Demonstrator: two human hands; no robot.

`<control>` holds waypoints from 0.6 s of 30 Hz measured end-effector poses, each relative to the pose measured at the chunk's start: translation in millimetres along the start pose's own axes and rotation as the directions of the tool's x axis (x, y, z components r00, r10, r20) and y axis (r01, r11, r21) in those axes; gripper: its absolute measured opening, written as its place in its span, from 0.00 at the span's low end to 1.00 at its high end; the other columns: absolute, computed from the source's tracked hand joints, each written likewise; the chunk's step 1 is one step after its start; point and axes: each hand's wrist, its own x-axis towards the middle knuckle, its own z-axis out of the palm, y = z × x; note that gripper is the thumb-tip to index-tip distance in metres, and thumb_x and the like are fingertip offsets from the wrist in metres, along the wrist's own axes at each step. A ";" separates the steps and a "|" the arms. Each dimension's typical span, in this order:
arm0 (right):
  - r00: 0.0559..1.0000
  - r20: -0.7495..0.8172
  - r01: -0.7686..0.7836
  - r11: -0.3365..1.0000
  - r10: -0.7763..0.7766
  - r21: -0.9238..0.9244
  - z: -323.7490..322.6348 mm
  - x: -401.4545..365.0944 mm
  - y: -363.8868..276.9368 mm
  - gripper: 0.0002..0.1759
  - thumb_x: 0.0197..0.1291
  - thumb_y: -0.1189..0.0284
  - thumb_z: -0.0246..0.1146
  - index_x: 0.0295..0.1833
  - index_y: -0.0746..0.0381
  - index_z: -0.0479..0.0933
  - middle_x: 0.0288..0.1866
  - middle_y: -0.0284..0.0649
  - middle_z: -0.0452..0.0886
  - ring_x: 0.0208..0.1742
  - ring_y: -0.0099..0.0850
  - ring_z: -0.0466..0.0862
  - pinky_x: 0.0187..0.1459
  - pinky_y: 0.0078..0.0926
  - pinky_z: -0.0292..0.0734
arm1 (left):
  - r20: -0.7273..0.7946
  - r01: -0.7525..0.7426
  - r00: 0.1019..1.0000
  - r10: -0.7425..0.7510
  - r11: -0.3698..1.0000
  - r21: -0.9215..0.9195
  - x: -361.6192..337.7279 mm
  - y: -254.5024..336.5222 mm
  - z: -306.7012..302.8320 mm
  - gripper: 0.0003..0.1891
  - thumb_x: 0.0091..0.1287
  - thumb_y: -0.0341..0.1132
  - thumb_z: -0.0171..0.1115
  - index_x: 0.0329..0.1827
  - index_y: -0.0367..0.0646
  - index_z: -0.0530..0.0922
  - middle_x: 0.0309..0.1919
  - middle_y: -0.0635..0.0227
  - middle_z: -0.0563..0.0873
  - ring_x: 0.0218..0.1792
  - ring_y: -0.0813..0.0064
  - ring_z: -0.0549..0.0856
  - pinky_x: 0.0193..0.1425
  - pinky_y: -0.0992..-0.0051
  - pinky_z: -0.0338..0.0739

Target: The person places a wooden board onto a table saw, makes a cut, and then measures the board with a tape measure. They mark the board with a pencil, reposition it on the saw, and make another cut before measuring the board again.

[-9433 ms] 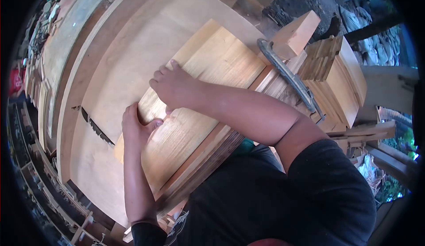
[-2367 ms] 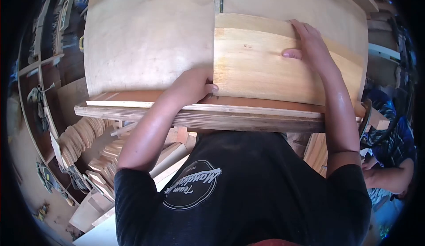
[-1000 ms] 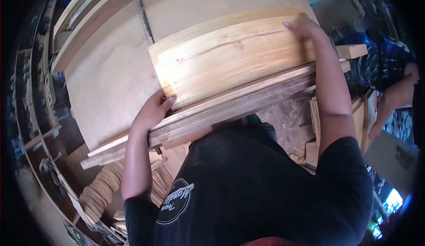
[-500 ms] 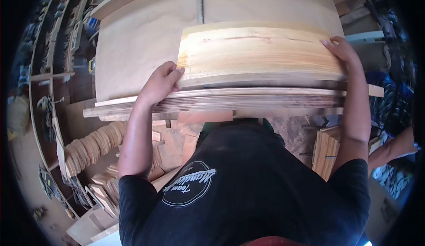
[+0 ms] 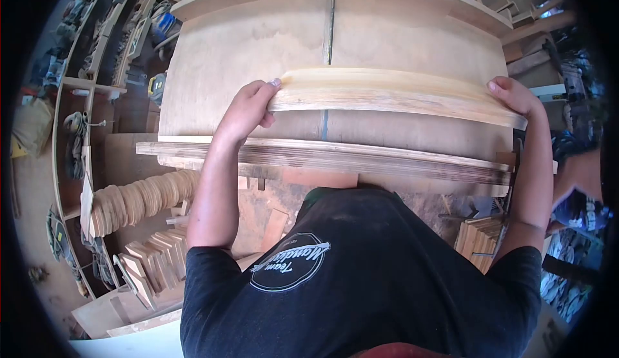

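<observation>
A pale wooden board (image 5: 393, 94) is held at both ends above the workbench (image 5: 258, 42), its face tilted so that it looks narrow. My left hand (image 5: 250, 110) grips the left end, thumb on top and fingers curled beneath. At the right end, my right hand (image 5: 514, 97) has its thumb over the corner, the other fingers partly hidden. Between the board and my body, a row of thin boards (image 5: 361, 158) lies along the bench's near edge.
Round wooden discs (image 5: 142, 200) and stacked wood pieces (image 5: 155, 261) are at the lower left. Shelves with tools (image 5: 90, 87) line the left side. More wood pieces (image 5: 477, 242) stand at the lower right. Another person's arm (image 5: 578, 174) shows at the right edge.
The board has tipped, so its broad face now looks much narrower. Both hands still hold its ends. The view has shifted, and the other person's arm at the right has moved.
</observation>
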 end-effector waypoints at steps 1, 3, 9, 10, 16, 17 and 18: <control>0.996 -0.025 0.082 0.994 -0.080 0.069 1.5 -5.3 -5.6 0.40 0.57 0.39 0.67 0.56 0.66 0.79 0.51 0.46 0.83 0.52 0.32 0.81 0.58 0.30 0.73 | 0.003 -0.008 1.000 0.008 1.000 -0.004 1.7 0.1 0.8 0.19 0.75 0.50 0.54 0.33 0.42 0.76 0.21 0.74 0.72 0.19 0.82 0.76 0.25 0.80 0.74; 0.929 -0.129 0.353 0.935 -0.346 0.033 13.0 -23.2 -36.8 0.41 0.52 0.44 0.73 0.63 0.63 0.75 0.60 0.45 0.80 0.61 0.35 0.78 0.64 0.33 0.71 | -0.037 0.035 0.999 -0.036 0.999 -0.031 5.2 0.5 2.8 0.18 0.74 0.49 0.56 0.33 0.42 0.75 0.21 0.74 0.72 0.17 0.82 0.76 0.21 0.80 0.73; 0.664 -0.159 0.526 0.608 -0.731 -0.595 150.2 -48.2 -163.7 0.34 0.50 0.69 0.72 0.65 0.58 0.72 0.66 0.48 0.77 0.65 0.46 0.77 0.63 0.42 0.75 | -0.020 -0.011 1.000 0.010 0.998 -0.062 18.8 -14.1 26.8 0.18 0.70 0.46 0.61 0.32 0.38 0.76 0.19 0.70 0.76 0.18 0.79 0.77 0.23 0.78 0.74; 0.667 -0.165 0.517 0.610 -0.727 -0.601 152.0 -45.0 -160.5 0.34 0.50 0.69 0.72 0.65 0.58 0.72 0.66 0.48 0.77 0.65 0.46 0.77 0.63 0.42 0.75 | -0.023 -0.004 1.000 0.002 0.998 -0.070 21.0 -15.5 29.8 0.18 0.71 0.47 0.61 0.32 0.39 0.75 0.18 0.70 0.76 0.17 0.79 0.78 0.23 0.78 0.74; 0.715 -0.294 0.475 0.749 -0.634 -0.461 110.4 -49.2 -171.3 0.30 0.50 0.74 0.70 0.62 0.56 0.76 0.56 0.42 0.83 0.54 0.45 0.83 0.50 0.42 0.79 | -0.046 -0.210 0.977 0.210 0.883 -0.420 17.9 2.1 23.1 0.17 0.76 0.48 0.54 0.44 0.41 0.74 0.28 0.66 0.81 0.28 0.74 0.83 0.36 0.74 0.80; 0.707 -0.311 0.464 0.748 -0.635 -0.474 101.7 -50.0 -177.6 0.30 0.50 0.74 0.70 0.62 0.56 0.76 0.56 0.42 0.83 0.54 0.45 0.83 0.50 0.42 0.79 | -0.106 -0.308 0.949 0.298 0.794 -0.525 16.6 7.3 24.5 0.16 0.78 0.48 0.50 0.48 0.43 0.73 0.33 0.65 0.82 0.33 0.73 0.85 0.43 0.72 0.82; 0.680 -0.349 0.501 0.756 -0.645 -0.420 92.0 -50.8 -184.3 0.26 0.52 0.70 0.70 0.59 0.57 0.77 0.51 0.44 0.85 0.49 0.46 0.84 0.47 0.44 0.79 | -0.102 -0.383 0.912 0.397 0.737 -0.557 22.0 1.0 21.4 0.21 0.78 0.45 0.51 0.63 0.39 0.69 0.48 0.59 0.80 0.47 0.70 0.83 0.54 0.69 0.80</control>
